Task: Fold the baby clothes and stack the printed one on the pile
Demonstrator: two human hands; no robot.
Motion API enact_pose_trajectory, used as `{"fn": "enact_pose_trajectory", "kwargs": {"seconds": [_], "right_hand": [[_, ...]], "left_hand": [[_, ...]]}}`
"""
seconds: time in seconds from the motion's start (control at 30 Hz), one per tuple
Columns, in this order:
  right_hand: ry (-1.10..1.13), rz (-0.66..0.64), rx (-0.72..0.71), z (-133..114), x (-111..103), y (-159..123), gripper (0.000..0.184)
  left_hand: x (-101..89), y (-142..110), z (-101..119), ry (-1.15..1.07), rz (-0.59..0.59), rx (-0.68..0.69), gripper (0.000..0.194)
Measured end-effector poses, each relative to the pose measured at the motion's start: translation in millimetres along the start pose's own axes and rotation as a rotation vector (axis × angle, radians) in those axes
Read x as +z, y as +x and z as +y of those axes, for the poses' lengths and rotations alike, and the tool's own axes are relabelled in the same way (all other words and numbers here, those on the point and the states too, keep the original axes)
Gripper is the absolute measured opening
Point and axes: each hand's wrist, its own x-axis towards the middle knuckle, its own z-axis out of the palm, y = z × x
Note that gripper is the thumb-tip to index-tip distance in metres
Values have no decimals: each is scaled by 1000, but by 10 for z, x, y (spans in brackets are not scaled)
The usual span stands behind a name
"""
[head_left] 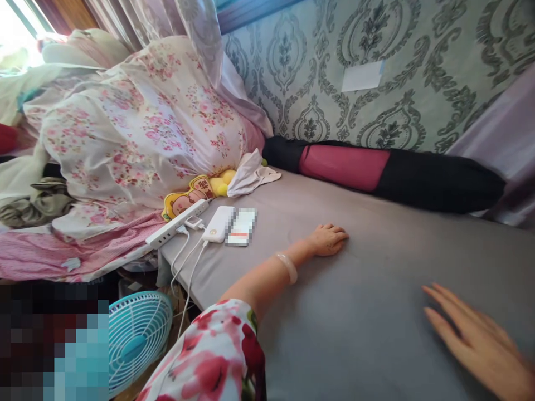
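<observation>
My left hand rests palm down on the grey bed sheet, fingers curled lightly against the fabric and holding nothing. A pale bangle circles that wrist, and a red floral sleeve covers the upper arm. My right hand hovers low over the sheet at the lower right, fingers stretched out and apart, empty. Both hands are on or just above bare sheet, well apart from each other.
A white power bank, a power strip with cables and a blurred flat item lie at the sheet's left edge. A floral bedding heap fills the left. A black and red bolster lies along the patterned wall. A teal fan stands below.
</observation>
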Motion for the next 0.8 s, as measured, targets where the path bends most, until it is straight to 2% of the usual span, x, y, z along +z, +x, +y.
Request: {"fn": "enact_pose_trajectory", "kwargs": {"seconds": [0.07, 0.13, 0.2, 0.33, 0.43, 0.6, 0.7, 0.8], "right_hand": [[23, -35, -35, -221, 213, -48, 66], [-18, -58, -52, -391, 329, -96, 72], [-58, -44, -66, -471, 368, -123, 73], [-82, 16, -79, -446, 388, -133, 67], [-100, 18, -65, -429, 404, -132, 64], [-141, 23, -59, -465, 370, -133, 64], [-172, 34, -82, -462, 354, -143, 63], [-203, 36, -82, -460, 359, -149, 61]], "left_hand": [[-84, -92, -212, -33, -11, 43, 33], [-218, -259, -500, -49, 3, -7, 31], [-390, -497, -846, -42, 55, -151, 32], [-759, -1058, -1553, 95, 124, -481, 31], [-968, -1402, -1952, 264, 107, -679, 31], [-1114, -1695, -2313, 349, 94, -775, 32], [-1115, -1748, -2424, 362, 75, -792, 31], [-1111, -1728, -2487, 310, 92, -867, 28]]}}
